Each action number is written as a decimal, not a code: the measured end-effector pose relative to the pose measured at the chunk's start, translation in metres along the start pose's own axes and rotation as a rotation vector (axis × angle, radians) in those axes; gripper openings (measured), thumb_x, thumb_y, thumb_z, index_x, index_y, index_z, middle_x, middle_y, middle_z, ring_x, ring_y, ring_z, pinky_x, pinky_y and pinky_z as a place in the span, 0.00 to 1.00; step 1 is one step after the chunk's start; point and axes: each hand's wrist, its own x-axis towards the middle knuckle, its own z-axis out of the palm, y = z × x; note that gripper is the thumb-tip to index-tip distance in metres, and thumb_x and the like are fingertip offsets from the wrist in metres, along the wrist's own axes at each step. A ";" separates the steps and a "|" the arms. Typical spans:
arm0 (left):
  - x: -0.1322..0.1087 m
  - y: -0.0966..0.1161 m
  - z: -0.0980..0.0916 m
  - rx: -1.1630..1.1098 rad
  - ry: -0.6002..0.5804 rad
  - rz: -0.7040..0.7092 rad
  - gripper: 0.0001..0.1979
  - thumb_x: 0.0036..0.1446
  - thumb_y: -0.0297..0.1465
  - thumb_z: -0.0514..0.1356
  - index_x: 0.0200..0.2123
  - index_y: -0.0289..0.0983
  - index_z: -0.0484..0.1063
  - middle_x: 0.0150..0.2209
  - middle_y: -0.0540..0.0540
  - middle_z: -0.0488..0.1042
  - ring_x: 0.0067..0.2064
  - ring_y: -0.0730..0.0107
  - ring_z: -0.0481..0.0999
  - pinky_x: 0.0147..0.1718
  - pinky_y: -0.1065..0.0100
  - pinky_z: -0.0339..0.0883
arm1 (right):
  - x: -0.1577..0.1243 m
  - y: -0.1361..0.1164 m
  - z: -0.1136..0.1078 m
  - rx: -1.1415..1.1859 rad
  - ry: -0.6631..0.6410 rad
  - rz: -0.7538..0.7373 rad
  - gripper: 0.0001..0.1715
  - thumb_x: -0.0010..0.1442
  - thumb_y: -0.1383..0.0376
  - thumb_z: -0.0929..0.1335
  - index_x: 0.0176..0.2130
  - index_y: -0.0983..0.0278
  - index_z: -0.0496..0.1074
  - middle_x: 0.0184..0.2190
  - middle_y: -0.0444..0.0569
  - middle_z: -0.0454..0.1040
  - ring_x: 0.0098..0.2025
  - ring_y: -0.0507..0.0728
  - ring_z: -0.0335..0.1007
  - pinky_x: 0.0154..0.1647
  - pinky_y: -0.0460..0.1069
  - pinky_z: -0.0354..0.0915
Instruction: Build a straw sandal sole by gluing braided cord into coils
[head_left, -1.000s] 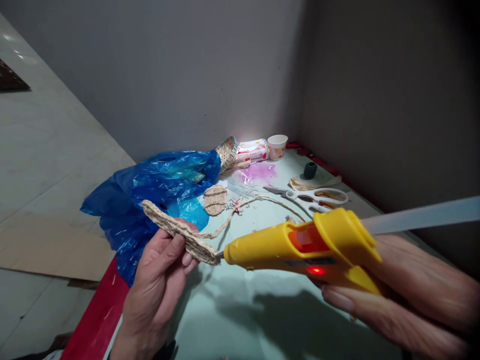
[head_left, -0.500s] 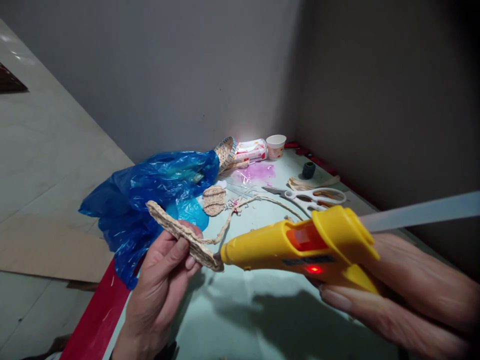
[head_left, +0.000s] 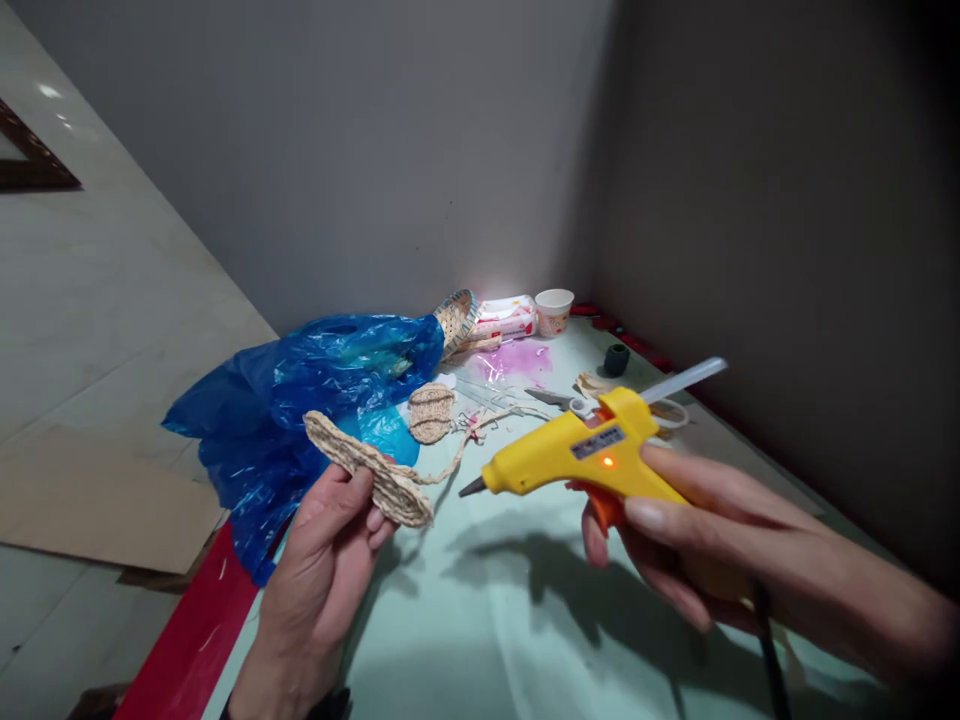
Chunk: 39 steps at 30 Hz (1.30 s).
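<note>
Between the thumb and fingers of my left hand [head_left: 322, 560] is a flat, oblong piece of coiled braided straw [head_left: 367, 468], tilted down to the right. From it a loose braided straw cord [head_left: 454, 460] trails back over the table. My right hand [head_left: 712, 530] grips a yellow hot glue gun [head_left: 577, 450] by its handle, fingers around the orange trigger. A light on the gun's side glows orange, and a clear glue stick [head_left: 686, 380] sticks out at the back. The gun's dark nozzle points left, apart from the straw piece.
A smaller coiled straw piece [head_left: 431, 413] lies beside a blue plastic bag [head_left: 322, 370] on the left. Farther back are a small woven basket [head_left: 457, 322], a paper cup [head_left: 554, 315] and a dark spool [head_left: 616, 359]. White-handled scissors [head_left: 551, 398] lie partly behind the gun.
The glue gun has moved away from the straw piece, its nozzle no longer at the piece's near end. It has turned so its side shows more. My left hand has barely moved.
</note>
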 end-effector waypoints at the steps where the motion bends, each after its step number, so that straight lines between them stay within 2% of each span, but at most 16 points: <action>1: 0.001 -0.001 -0.001 0.008 0.003 0.002 0.13 0.44 0.27 0.75 0.33 0.34 0.78 0.28 0.51 0.71 0.23 0.82 0.64 0.22 0.79 0.67 | 0.004 0.005 -0.001 0.157 -0.068 0.079 0.19 0.64 0.47 0.66 0.38 0.56 0.79 0.20 0.42 0.72 0.17 0.47 0.59 0.17 0.38 0.59; 2: 0.002 -0.002 -0.002 0.019 0.008 0.006 0.11 0.47 0.27 0.73 0.34 0.34 0.78 0.28 0.51 0.71 0.24 0.81 0.64 0.23 0.79 0.68 | 0.006 0.011 -0.001 0.261 -0.081 0.094 0.19 0.61 0.47 0.68 0.36 0.58 0.79 0.23 0.43 0.74 0.19 0.46 0.59 0.19 0.37 0.59; 4: 0.002 -0.004 -0.003 0.048 0.027 0.015 0.07 0.51 0.26 0.70 0.35 0.36 0.78 0.30 0.51 0.71 0.25 0.79 0.65 0.26 0.78 0.71 | 0.009 0.024 0.000 0.388 -0.010 0.130 0.20 0.61 0.48 0.69 0.36 0.61 0.78 0.31 0.46 0.80 0.20 0.44 0.59 0.20 0.37 0.57; 7: 0.001 -0.003 -0.001 0.081 0.067 0.022 0.08 0.50 0.27 0.71 0.35 0.36 0.78 0.31 0.50 0.72 0.27 0.77 0.67 0.27 0.77 0.72 | 0.008 0.041 0.001 0.352 -0.021 0.226 0.23 0.62 0.46 0.66 0.34 0.63 0.75 0.33 0.47 0.80 0.19 0.43 0.59 0.19 0.38 0.55; 11: -0.001 -0.001 0.002 0.106 0.076 0.011 0.12 0.45 0.26 0.73 0.34 0.37 0.77 0.32 0.50 0.73 0.29 0.75 0.70 0.25 0.78 0.71 | 0.007 0.049 0.002 0.040 -0.064 0.394 0.22 0.61 0.48 0.63 0.33 0.64 0.67 0.31 0.50 0.79 0.22 0.49 0.67 0.20 0.43 0.63; 13: -0.001 -0.001 0.003 0.106 0.087 0.004 0.14 0.43 0.25 0.74 0.34 0.36 0.77 0.34 0.49 0.75 0.30 0.75 0.71 0.25 0.78 0.71 | 0.008 0.048 0.003 -0.119 -0.036 0.419 0.19 0.61 0.50 0.63 0.32 0.64 0.66 0.28 0.50 0.76 0.24 0.52 0.69 0.22 0.46 0.64; 16: 0.000 -0.003 0.002 0.067 0.060 -0.015 0.14 0.43 0.25 0.74 0.35 0.35 0.77 0.33 0.49 0.75 0.27 0.77 0.69 0.22 0.78 0.67 | 0.006 0.044 0.007 -0.431 0.056 0.350 0.20 0.61 0.50 0.66 0.30 0.63 0.67 0.27 0.50 0.72 0.29 0.57 0.69 0.28 0.49 0.61; 19: -0.002 -0.005 0.003 0.011 -0.019 -0.053 0.15 0.45 0.27 0.73 0.38 0.35 0.78 0.31 0.49 0.74 0.26 0.77 0.68 0.21 0.78 0.65 | 0.005 0.037 0.012 -0.989 0.097 0.241 0.21 0.64 0.50 0.63 0.31 0.63 0.70 0.26 0.54 0.73 0.29 0.63 0.71 0.29 0.52 0.57; 21: -0.005 -0.005 0.005 -0.015 -0.047 -0.071 0.16 0.45 0.28 0.74 0.39 0.35 0.78 0.31 0.49 0.74 0.27 0.77 0.68 0.23 0.77 0.67 | 0.007 0.028 0.016 -1.221 0.107 0.169 0.20 0.68 0.54 0.60 0.33 0.64 0.71 0.27 0.56 0.75 0.28 0.65 0.73 0.28 0.54 0.57; 23: -0.010 -0.005 0.007 -0.023 -0.051 -0.092 0.17 0.44 0.28 0.74 0.40 0.35 0.79 0.32 0.49 0.75 0.27 0.77 0.67 0.24 0.76 0.67 | 0.012 0.014 0.023 -1.142 0.138 0.030 0.20 0.70 0.57 0.57 0.37 0.63 0.71 0.32 0.56 0.77 0.31 0.64 0.75 0.30 0.54 0.63; 25: -0.016 -0.005 0.009 -0.013 -0.058 -0.112 0.18 0.45 0.29 0.74 0.41 0.36 0.79 0.32 0.48 0.75 0.27 0.77 0.68 0.24 0.76 0.66 | 0.019 0.000 0.031 -0.928 0.172 -0.191 0.19 0.72 0.59 0.55 0.44 0.62 0.71 0.40 0.54 0.77 0.41 0.61 0.75 0.41 0.55 0.68; 28: -0.021 -0.008 0.010 0.019 -0.092 -0.129 0.17 0.46 0.30 0.74 0.42 0.37 0.79 0.32 0.48 0.75 0.28 0.75 0.68 0.25 0.75 0.66 | 0.029 -0.011 0.044 -0.689 0.135 -0.352 0.16 0.74 0.60 0.57 0.56 0.57 0.66 0.55 0.49 0.73 0.56 0.56 0.69 0.58 0.53 0.64; 30: -0.021 -0.010 0.011 0.032 -0.105 -0.128 0.16 0.48 0.31 0.73 0.42 0.37 0.79 0.32 0.47 0.75 0.29 0.74 0.70 0.26 0.75 0.67 | 0.033 -0.011 0.051 -0.618 0.076 -0.383 0.18 0.74 0.61 0.58 0.60 0.54 0.62 0.59 0.46 0.70 0.60 0.53 0.65 0.62 0.50 0.62; 32: -0.021 -0.013 0.010 0.036 -0.105 -0.134 0.16 0.49 0.30 0.72 0.42 0.38 0.79 0.33 0.47 0.75 0.31 0.72 0.72 0.27 0.74 0.68 | 0.033 -0.007 0.055 -0.589 0.045 -0.407 0.18 0.74 0.62 0.58 0.61 0.54 0.61 0.59 0.45 0.70 0.60 0.51 0.65 0.61 0.47 0.63; 34: -0.021 -0.015 0.010 0.035 -0.106 -0.163 0.15 0.50 0.30 0.72 0.43 0.39 0.79 0.33 0.47 0.75 0.33 0.70 0.73 0.30 0.72 0.70 | 0.033 -0.003 0.058 -0.596 0.086 -0.466 0.17 0.73 0.64 0.59 0.60 0.55 0.62 0.56 0.45 0.72 0.57 0.52 0.67 0.57 0.46 0.65; 39: -0.024 -0.016 0.010 0.037 -0.136 -0.235 0.13 0.51 0.30 0.71 0.42 0.40 0.79 0.32 0.47 0.76 0.33 0.70 0.74 0.33 0.70 0.71 | 0.036 0.003 0.062 -0.660 0.182 -0.673 0.15 0.72 0.69 0.59 0.56 0.61 0.64 0.37 0.46 0.76 0.40 0.54 0.71 0.49 0.50 0.67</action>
